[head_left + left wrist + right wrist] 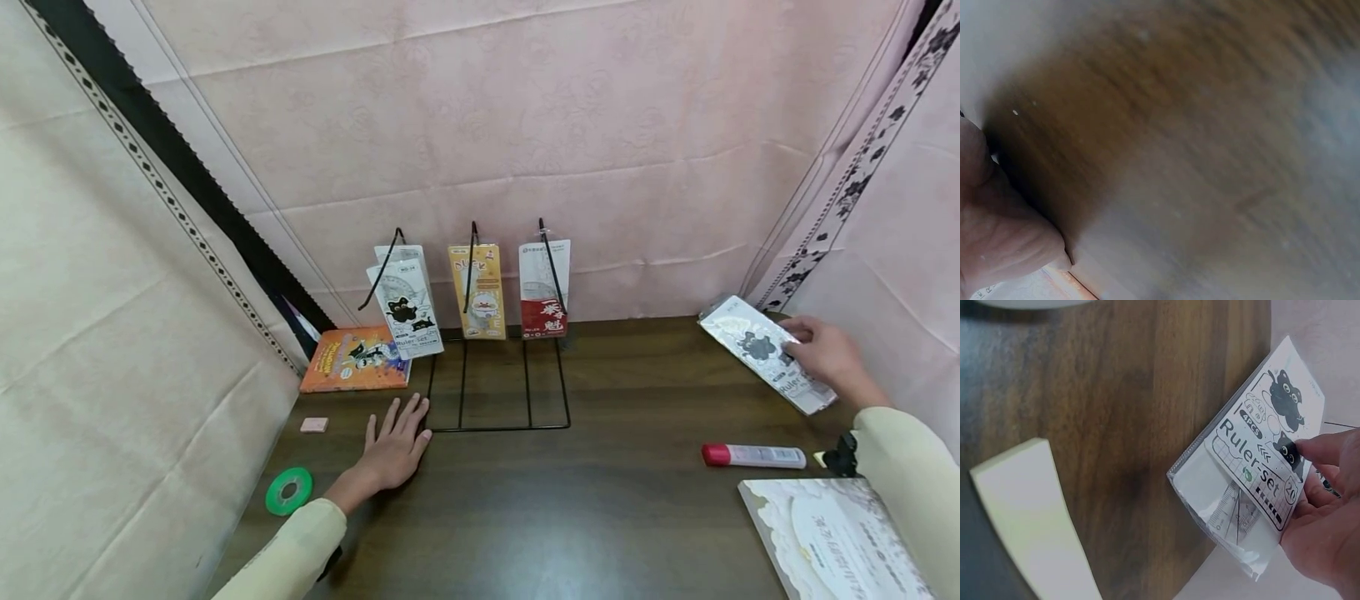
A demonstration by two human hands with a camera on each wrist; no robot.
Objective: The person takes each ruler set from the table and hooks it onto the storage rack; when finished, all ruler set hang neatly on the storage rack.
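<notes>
My right hand point(828, 358) grips a clear-wrapped ruler set point(750, 343) at the table's right side. In the right wrist view, the thumb lies on the front of the ruler set point(1250, 444), which shows black cats and the words "Ruler set"; the other fingers are partly hidden behind it. Palm down on the table, my left hand point(390, 454) has its fingers extended beside the front left corner of a black wire display rack point(495, 429). On the rack's hooks hang white cat-print packs point(412, 312), a yellow pack point(487, 292) and a red-and-white pack point(543, 312).
An orange picture pack point(345, 367) lies left of the rack, with a pink eraser point(314, 425) and a green tape roll point(277, 500) nearer. A red-capped glue stick point(757, 456) and a white floral book point(832, 533) lie at right. Pale curtains point(525, 125) enclose the table point(570, 517).
</notes>
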